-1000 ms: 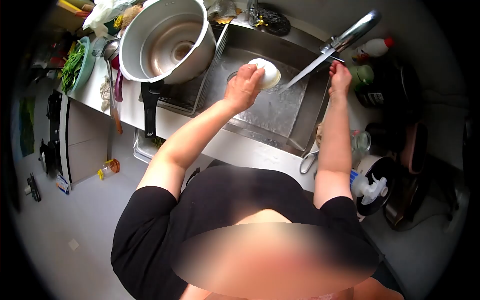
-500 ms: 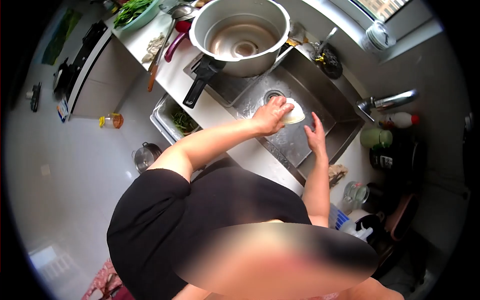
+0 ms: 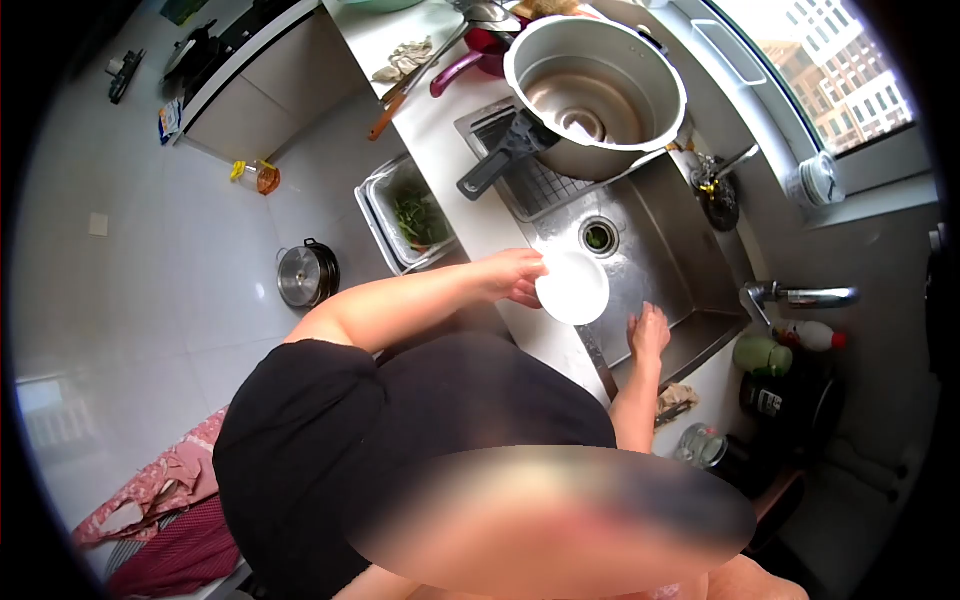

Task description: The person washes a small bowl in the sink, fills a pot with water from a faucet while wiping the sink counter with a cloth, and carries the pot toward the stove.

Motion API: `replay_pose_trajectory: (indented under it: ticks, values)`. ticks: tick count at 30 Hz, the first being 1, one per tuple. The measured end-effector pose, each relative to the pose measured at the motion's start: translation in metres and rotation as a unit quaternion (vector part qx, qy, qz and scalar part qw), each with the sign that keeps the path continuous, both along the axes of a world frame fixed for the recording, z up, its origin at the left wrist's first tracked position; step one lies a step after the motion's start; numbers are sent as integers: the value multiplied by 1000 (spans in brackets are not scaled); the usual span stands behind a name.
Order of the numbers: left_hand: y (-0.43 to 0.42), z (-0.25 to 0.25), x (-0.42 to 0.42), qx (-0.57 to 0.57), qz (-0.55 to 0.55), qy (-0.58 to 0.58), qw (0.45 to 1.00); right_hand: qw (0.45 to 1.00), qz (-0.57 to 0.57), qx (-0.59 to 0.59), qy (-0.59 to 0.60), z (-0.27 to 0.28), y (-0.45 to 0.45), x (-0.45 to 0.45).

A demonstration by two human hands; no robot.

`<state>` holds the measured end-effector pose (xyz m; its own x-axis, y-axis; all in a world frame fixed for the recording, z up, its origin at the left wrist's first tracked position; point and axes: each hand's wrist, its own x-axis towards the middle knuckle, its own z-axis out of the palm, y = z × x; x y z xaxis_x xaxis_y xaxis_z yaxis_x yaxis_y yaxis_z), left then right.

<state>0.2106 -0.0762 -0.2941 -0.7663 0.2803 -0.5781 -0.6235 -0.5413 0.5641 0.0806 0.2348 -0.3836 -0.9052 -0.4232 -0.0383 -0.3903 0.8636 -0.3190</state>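
Note:
My left hand (image 3: 518, 276) grips a small white bowl (image 3: 573, 288) by its left rim, with fingers below and thumb on the edge. The bowl is over the near edge of the steel sink (image 3: 640, 262), its round white face turned up. My right hand (image 3: 650, 332) hovers above the sink to the right of the bowl, apart from it. Its fingers are loosely bent, the thumb stands off from them, and nothing shows in them. The sink drain (image 3: 599, 237) lies beyond the bowl, with green bits in it.
A big pressure cooker pot (image 3: 595, 95) rests on a drain rack (image 3: 545, 190) at the sink's far left, its black handle pointing toward me. A faucet (image 3: 800, 297) is on the right. Below the counter stands a bin (image 3: 385, 225) with greens. Bottles and jars (image 3: 762, 355) line the right side.
My left hand has drawn the bowl nearer and turned its round face up. My right hand has dropped lower and its fingers have curled. The camera view has shifted, so the room appears displaced.

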Motion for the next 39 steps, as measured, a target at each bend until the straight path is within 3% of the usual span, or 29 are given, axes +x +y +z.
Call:
replay_pose_trajectory:
  ticks: [1,3,4,7,8,13,17,22,27,39]
  values:
    - [-15,5,9,-17,12,1,1000,990,68,-15,121,-5,2,0]
    - [-41,27,32,-84,50,-21,995,981,-42,-179,-53,14,-24,4]
    - [-61,26,45,-98,64,-33,993,951,-100,-257,-141,25,-36,8]
    - [-134,23,77,-97,122,-40,987,983,-75,-159,-57,36,-52,13]
    - [-162,15,82,-108,143,-37,983,975,-118,-159,-105,42,-62,15]
    - [-293,11,67,-140,274,39,951,977,-111,-156,-91,48,-93,37]
    - [-391,25,3,-69,408,79,907,978,-135,-117,-108,44,-110,51]
    - [-483,-28,-129,-50,481,54,874,973,-179,-89,-117,77,-148,65]
    - [-493,-55,-213,-87,477,21,874,965,-226,-90,-99,101,-156,75]
    - [-554,-93,-277,-58,463,29,884,954,-281,-65,-84,121,-147,94]
